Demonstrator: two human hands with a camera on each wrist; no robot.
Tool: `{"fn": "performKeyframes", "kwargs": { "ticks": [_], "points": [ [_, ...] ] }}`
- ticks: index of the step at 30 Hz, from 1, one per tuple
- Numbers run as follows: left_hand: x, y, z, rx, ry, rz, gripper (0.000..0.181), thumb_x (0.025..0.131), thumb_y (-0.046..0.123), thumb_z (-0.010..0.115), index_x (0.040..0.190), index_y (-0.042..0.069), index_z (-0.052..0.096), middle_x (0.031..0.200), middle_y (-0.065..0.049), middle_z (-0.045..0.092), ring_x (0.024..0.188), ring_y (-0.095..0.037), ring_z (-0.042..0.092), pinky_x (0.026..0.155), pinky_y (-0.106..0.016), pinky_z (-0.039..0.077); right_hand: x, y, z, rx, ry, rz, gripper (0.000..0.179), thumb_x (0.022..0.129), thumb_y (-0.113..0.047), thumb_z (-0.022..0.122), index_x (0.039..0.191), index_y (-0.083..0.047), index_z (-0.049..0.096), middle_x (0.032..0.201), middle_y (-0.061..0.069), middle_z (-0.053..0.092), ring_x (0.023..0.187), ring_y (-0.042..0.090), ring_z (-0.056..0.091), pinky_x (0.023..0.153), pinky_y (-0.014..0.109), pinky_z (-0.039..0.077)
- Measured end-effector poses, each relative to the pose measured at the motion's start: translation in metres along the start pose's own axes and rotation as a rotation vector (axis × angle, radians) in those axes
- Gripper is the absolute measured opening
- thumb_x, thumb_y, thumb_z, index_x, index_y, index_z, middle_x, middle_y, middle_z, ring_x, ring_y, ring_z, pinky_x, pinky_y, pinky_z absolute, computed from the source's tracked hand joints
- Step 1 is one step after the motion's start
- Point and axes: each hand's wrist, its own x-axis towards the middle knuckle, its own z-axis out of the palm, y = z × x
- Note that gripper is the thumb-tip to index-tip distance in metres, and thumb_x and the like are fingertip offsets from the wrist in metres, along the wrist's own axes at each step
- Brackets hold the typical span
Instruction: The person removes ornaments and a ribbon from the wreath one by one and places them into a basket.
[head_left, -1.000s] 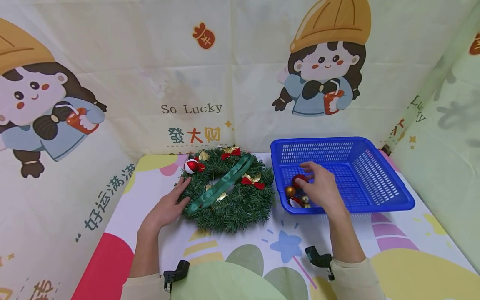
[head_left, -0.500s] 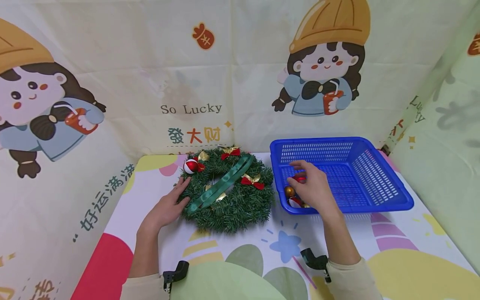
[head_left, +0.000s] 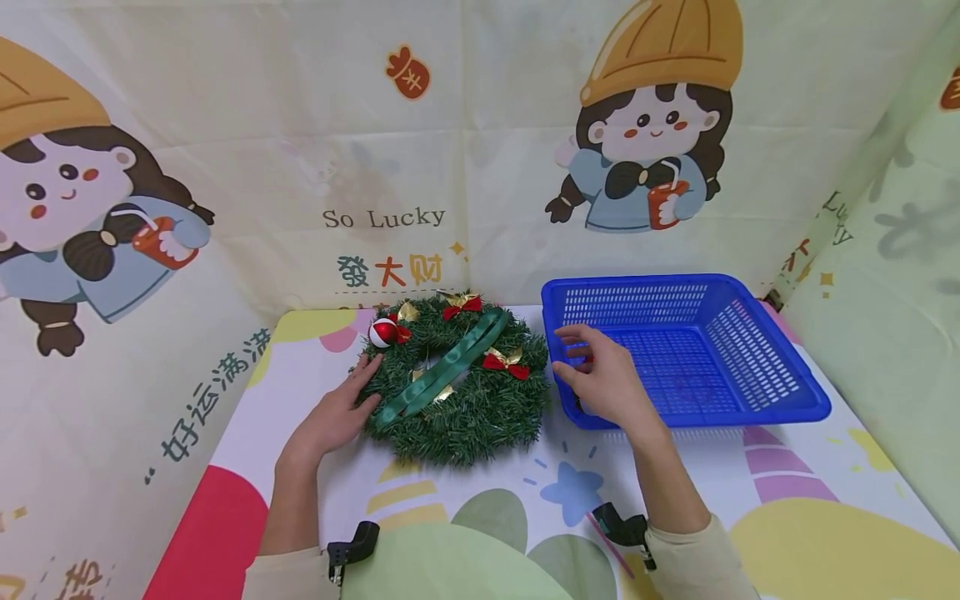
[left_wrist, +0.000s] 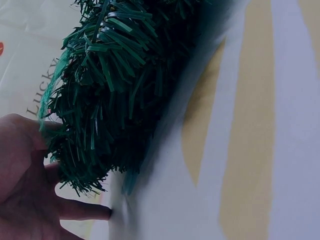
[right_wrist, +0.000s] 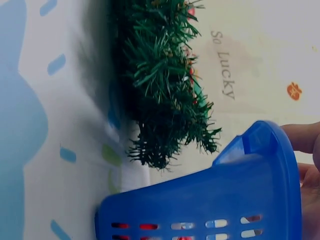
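In the head view, a green artificial wreath (head_left: 487,425) lies on the table with red and gold bows, a red-and-white ball ornament (head_left: 382,332) and a green ribbon (head_left: 450,369) across it. My left hand (head_left: 333,417) rests against its left side, fingers extended; the left wrist view shows one finger (left_wrist: 85,209) beside the wreath, low at the table. My right hand (head_left: 600,371) is bent over the left end of the blue basket (head_left: 750,412). A bit of dark red shows between its fingers; I cannot tell whether they grip it. The hand hides the ornaments beneath it.
The right wrist view shows red and white patches through slots in the basket wall (right_wrist: 200,200), and the wreath (right_wrist: 160,90) beyond it. A printed cloth (head_left: 495,167) hangs close behind the table. Each wrist carries a black camera mount.
My right hand has shifted left inside the basket, toward its left rim, covering ball ornaments that showed earlier. The left hand and the wreath have stayed in place.
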Motion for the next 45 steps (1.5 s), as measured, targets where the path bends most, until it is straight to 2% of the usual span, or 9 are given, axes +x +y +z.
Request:
{"fn": "performKeyframes", "kwargs": {
  "ticks": [5,13,17,32,38,45],
  "points": [
    [0.000,0.000,0.000,0.003,0.004,-0.006,0.066,0.112,0.027,0.046,0.169,0.019,0.015,0.176,-0.015,0.004,0.157,-0.050,0.015,0.123,-0.069,0.021,0.001,-0.004,0.003,-0.001,0.013,-0.012,0.045,0.098,-0.014,0.073,0.141,-0.009,0.062,0.137,0.019,0.065,0.121,0.040,0.066,0.099,0.056,0.057],
    [-0.001,0.002,0.000,0.012,0.011,0.010,0.066,0.112,0.027,0.046,0.169,0.018,0.016,0.176,-0.016,0.005,0.157,-0.049,0.016,0.123,-0.069,0.021,0.003,-0.014,0.004,0.026,0.095,-0.033,0.044,0.097,-0.012,0.074,0.139,-0.008,0.063,0.139,0.020,0.062,0.127,0.039,0.062,0.104,0.056,0.054],
    [0.000,0.001,-0.001,0.013,0.010,0.011,0.066,0.112,0.028,0.046,0.169,0.018,0.016,0.176,-0.016,0.005,0.157,-0.049,0.016,0.123,-0.069,0.021,0.006,-0.022,0.005,0.046,0.099,-0.042,0.045,0.097,-0.012,0.074,0.140,-0.008,0.062,0.140,0.019,0.063,0.127,0.037,0.062,0.105,0.054,0.054],
    [-0.001,0.001,0.000,0.020,0.008,0.003,0.065,0.112,0.026,0.046,0.169,0.018,0.016,0.176,-0.016,0.005,0.158,-0.048,0.016,0.123,-0.068,0.021,0.022,-0.049,0.020,0.127,0.019,-0.104,0.050,0.095,-0.010,0.076,0.142,-0.009,0.060,0.139,0.016,0.064,0.127,0.038,0.063,0.106,0.053,0.053],
    [-0.002,0.001,0.000,0.024,0.021,0.017,0.065,0.111,0.024,0.046,0.169,0.016,0.018,0.175,-0.017,0.006,0.157,-0.047,0.017,0.123,-0.068,0.022,0.032,-0.064,0.029,0.183,-0.050,-0.110,0.051,0.094,-0.008,0.076,0.142,-0.011,0.060,0.137,0.015,0.064,0.126,0.038,0.064,0.105,0.051,0.055],
    [-0.002,0.001,0.001,0.023,0.019,0.006,0.065,0.111,0.025,0.046,0.169,0.018,0.017,0.176,-0.016,0.006,0.158,-0.046,0.017,0.123,-0.068,0.022,0.042,-0.081,0.038,0.170,-0.104,-0.122,0.052,0.095,-0.008,0.076,0.144,-0.013,0.059,0.138,0.013,0.064,0.123,0.034,0.066,0.103,0.049,0.057]
  ]
}}
